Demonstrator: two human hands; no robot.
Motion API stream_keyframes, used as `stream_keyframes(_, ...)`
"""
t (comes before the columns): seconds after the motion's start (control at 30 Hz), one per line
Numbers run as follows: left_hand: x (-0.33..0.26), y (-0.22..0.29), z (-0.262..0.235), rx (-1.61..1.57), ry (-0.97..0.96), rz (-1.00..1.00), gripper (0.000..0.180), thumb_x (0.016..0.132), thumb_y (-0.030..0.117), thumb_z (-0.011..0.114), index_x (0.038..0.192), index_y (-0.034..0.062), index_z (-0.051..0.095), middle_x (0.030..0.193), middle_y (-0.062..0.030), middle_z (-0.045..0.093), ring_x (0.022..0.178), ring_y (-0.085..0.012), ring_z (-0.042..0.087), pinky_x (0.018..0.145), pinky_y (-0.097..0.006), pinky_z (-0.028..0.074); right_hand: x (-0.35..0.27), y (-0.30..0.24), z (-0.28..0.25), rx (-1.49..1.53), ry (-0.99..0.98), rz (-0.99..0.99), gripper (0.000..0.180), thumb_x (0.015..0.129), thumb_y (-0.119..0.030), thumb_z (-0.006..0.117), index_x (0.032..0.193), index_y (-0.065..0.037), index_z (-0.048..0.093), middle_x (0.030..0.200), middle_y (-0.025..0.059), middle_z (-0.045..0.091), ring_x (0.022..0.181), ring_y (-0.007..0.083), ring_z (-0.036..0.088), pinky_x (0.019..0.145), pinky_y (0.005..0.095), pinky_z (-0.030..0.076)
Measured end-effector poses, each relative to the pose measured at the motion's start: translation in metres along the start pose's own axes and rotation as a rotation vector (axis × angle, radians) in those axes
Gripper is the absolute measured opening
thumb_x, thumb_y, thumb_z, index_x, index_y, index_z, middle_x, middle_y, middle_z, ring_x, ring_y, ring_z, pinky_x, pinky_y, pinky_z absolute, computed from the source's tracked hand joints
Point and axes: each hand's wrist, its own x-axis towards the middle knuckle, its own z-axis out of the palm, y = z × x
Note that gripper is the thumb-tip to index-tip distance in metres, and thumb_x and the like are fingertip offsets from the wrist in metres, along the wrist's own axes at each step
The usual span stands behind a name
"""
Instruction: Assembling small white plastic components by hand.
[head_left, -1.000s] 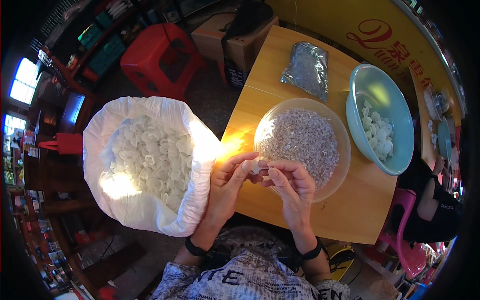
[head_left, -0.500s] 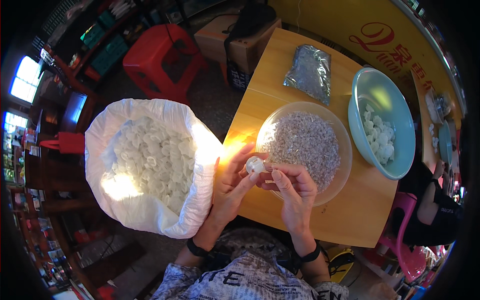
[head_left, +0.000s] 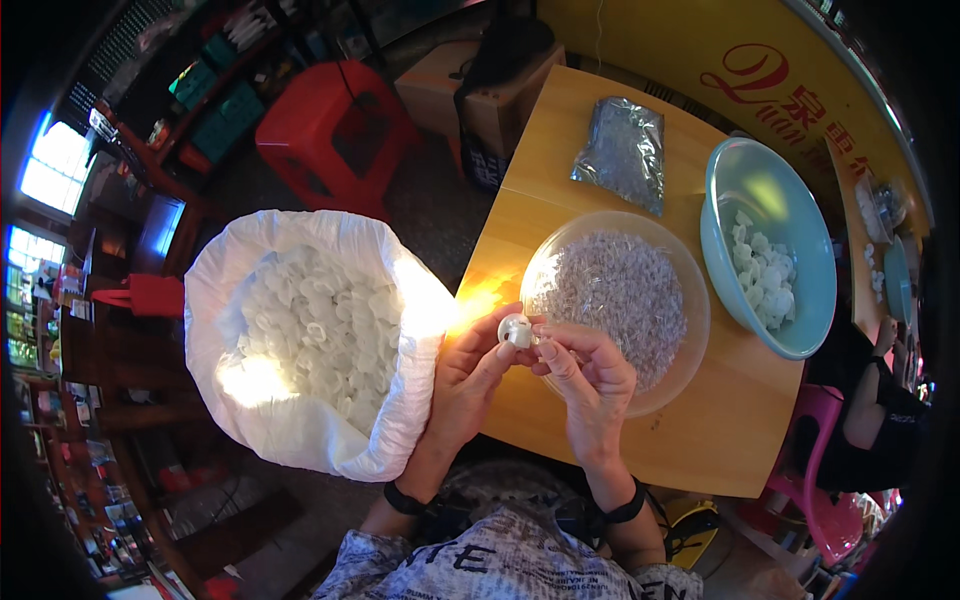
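Note:
A small round white plastic part (head_left: 515, 331) is pinched between the thumb and fingers of my left hand (head_left: 462, 385). From the other side my right hand (head_left: 592, 390) comes in, thumb and fingertips pressed together against the part's right edge. Whatever lies between those right fingertips is too small to make out. Both hands are over the near rim of a clear round tub (head_left: 690, 360) heaped with short transparent plastic pieces (head_left: 615, 300). On the left stands a white sack (head_left: 405, 430) with rolled-down edges, full of similar translucent white parts (head_left: 325, 320).
A light-blue basin (head_left: 770, 180) with some white parts (head_left: 765, 275) stands on the wooden table (head_left: 700, 450), right of the tub. Behind the tub lies a silvery clear bag (head_left: 620, 150). A red stool (head_left: 325, 120) and cardboard box (head_left: 490, 100) are beyond; a person sits far right on a pink chair (head_left: 815, 470).
The white part has turned slightly in my left fingers, and my right fingertips sit closer against it. The whole view has shifted a little.

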Motion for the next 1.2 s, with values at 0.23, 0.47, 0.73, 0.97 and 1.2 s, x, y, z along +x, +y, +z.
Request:
stream_keyframes(0.23,-0.002,0.000,-0.005,0.041,-0.001,-0.006,0.039,0.094,0.009,0.049,0.131,-0.0028,0.043,0.120,-0.0151,0.056,0.107,-0.0200,0.057,0.095,-0.034,0.044,0.001,0.001,0.002,-0.013,0.000,-0.001,0.011,0.087,-0.001,0.061,0.097,0.001,0.063,0.103,0.0115,0.064,0.084,0.0136,0.064,0.071,0.0222,0.052)
stream_keyframes(0.47,-0.002,-0.001,-0.005,0.054,0.001,0.015,0.040,0.094,0.010,0.051,0.130,-0.0029,0.044,0.120,-0.0149,0.056,0.107,-0.0200,0.057,0.096,-0.034,0.044,0.002,0.002,0.003,-0.015,0.007,-0.002,0.011,0.087,-0.001,0.060,0.097,0.002,0.063,0.102,0.0114,0.064,0.084,0.0137,0.064,0.072,0.0227,0.053)
stream_keyframes(0.73,-0.002,0.002,-0.006,0.054,-0.022,0.010,0.038,0.094,0.010,0.051,0.131,0.0001,0.044,0.123,-0.0151,0.055,0.111,-0.0187,0.054,0.098,-0.033,0.042,0.001,0.003,0.004,-0.003,0.012,0.019,0.011,0.087,-0.002,0.060,0.097,0.002,0.063,0.102,0.0116,0.064,0.083,0.0139,0.064,0.072,0.0236,0.054)
stream_keyframes(0.97,-0.002,0.002,-0.007,0.050,-0.008,0.001,0.039,0.094,0.010,0.052,0.131,0.0000,0.045,0.122,-0.0142,0.056,0.110,-0.0179,0.054,0.098,-0.032,0.042,0.001,0.004,0.004,-0.006,0.019,0.018,0.010,0.087,-0.002,0.061,0.097,0.002,0.063,0.100,0.0110,0.064,0.081,0.0135,0.064,0.072,0.0237,0.054)
stream_keyframes(1.2,-0.001,-0.001,-0.011,0.053,-0.011,0.006,0.040,0.093,0.010,0.054,0.131,-0.0003,0.045,0.120,-0.0117,0.057,0.107,-0.0163,0.055,0.096,-0.031,0.042,0.002,0.006,0.004,-0.015,0.015,-0.002,0.010,0.087,-0.002,0.061,0.097,0.002,0.063,0.100,0.0108,0.064,0.080,0.0132,0.063,0.070,0.0235,0.053)
